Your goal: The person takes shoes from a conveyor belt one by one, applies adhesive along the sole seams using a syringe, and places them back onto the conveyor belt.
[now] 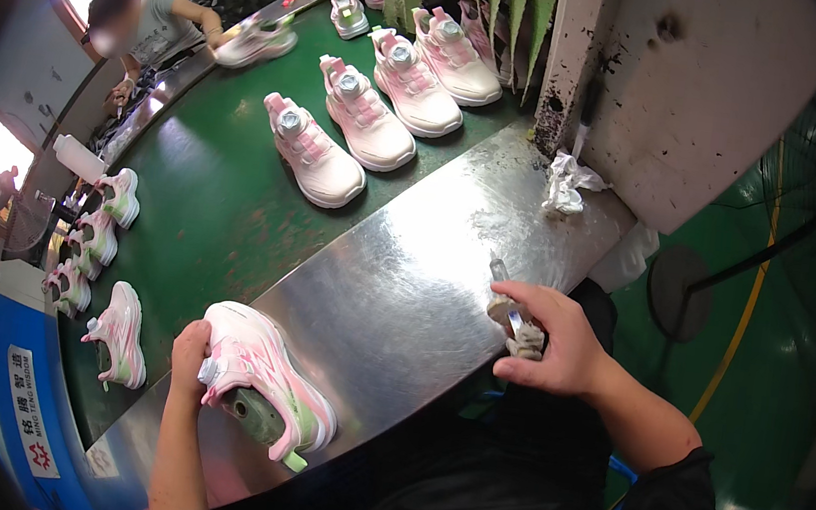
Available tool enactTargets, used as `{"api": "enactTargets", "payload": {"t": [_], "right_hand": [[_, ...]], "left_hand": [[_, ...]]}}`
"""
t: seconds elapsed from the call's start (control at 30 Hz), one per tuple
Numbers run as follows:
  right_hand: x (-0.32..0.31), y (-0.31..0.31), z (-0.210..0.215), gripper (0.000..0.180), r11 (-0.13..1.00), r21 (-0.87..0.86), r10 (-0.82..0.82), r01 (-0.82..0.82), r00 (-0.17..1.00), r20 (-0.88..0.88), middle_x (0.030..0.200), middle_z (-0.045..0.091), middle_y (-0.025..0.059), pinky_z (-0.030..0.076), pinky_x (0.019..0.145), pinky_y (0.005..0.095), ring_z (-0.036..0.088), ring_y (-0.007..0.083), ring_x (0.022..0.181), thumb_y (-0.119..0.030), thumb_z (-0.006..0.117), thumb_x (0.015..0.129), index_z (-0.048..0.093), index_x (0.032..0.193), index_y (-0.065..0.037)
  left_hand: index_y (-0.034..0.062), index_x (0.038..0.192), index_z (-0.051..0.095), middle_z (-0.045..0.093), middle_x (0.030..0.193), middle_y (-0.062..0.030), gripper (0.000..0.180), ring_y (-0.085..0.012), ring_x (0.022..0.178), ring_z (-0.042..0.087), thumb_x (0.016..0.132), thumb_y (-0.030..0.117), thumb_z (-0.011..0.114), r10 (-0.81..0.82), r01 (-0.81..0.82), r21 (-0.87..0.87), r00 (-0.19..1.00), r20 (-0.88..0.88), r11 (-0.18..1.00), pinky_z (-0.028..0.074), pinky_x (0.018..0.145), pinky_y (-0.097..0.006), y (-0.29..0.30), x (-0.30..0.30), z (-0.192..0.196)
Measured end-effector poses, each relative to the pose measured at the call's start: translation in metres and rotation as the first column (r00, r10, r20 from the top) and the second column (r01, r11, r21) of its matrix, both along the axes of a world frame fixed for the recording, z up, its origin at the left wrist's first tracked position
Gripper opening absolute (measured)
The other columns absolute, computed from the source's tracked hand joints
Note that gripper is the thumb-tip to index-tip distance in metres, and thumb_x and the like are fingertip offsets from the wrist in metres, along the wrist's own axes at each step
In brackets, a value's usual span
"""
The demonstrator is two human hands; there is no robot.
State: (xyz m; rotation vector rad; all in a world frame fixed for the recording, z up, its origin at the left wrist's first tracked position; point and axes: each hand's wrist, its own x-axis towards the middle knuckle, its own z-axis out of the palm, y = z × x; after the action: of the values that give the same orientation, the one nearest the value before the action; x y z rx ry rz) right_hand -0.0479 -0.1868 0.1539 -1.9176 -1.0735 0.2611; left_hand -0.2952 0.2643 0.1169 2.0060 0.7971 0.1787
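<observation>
My left hand (190, 356) is closed on the side of a pink and white sneaker (262, 344). The shoe has a green heel tab and a dial at its lacing; its toe points away and its opening faces me. It is over the near edge of the metal ledge (405, 285). At the ledge's right edge, my right hand (564, 343) grips a small tool with a clear narrow tip (498, 268) and a soiled, greyish wad by the fingers. What kind of tool it is, I cannot make out.
Several pale pink sneakers (316, 162) stand on the green work surface (204, 191) ahead. More shoes (120, 333) line its left side, near a white bottle (80, 159). A co-worker (162, 26) handles a shoe across it. Crumpled tissue (567, 185) lies by the metal post (576, 63).
</observation>
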Motion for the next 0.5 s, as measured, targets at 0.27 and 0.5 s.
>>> {"api": "enactTargets", "payload": {"t": [0.27,0.5], "right_hand": [[-0.023,0.012,0.023,0.081,0.971,0.198,0.190,-0.132,0.930,-0.314,0.104,0.059,0.0098,0.046,0.079,0.0307,0.057,0.0186,0.090,-0.041,0.083,0.065,0.049,0.127,-0.003],[-0.035,0.043,0.056,0.105,0.762,0.601,0.609,-0.242,0.581,-0.540,0.109,0.053,0.0126,0.042,0.088,0.0302,0.054,0.0184,0.098,-0.058,0.081,0.063,0.036,0.131,0.008]], "left_hand": [[-0.0057,0.116,0.044,0.059,0.106,-0.0189,0.052,-0.0244,0.093,0.063,0.080,0.026,0.064,0.197,0.181,-0.496,0.762,0.617,0.849,0.053,0.083,-0.037,-0.113,0.059,0.068],[-0.0036,0.122,0.044,0.060,0.109,-0.0206,0.063,-0.0297,0.095,0.064,0.072,0.021,0.073,0.335,0.400,-0.687,0.655,0.678,0.607,0.055,0.083,-0.043,-0.123,0.044,0.042]]}}
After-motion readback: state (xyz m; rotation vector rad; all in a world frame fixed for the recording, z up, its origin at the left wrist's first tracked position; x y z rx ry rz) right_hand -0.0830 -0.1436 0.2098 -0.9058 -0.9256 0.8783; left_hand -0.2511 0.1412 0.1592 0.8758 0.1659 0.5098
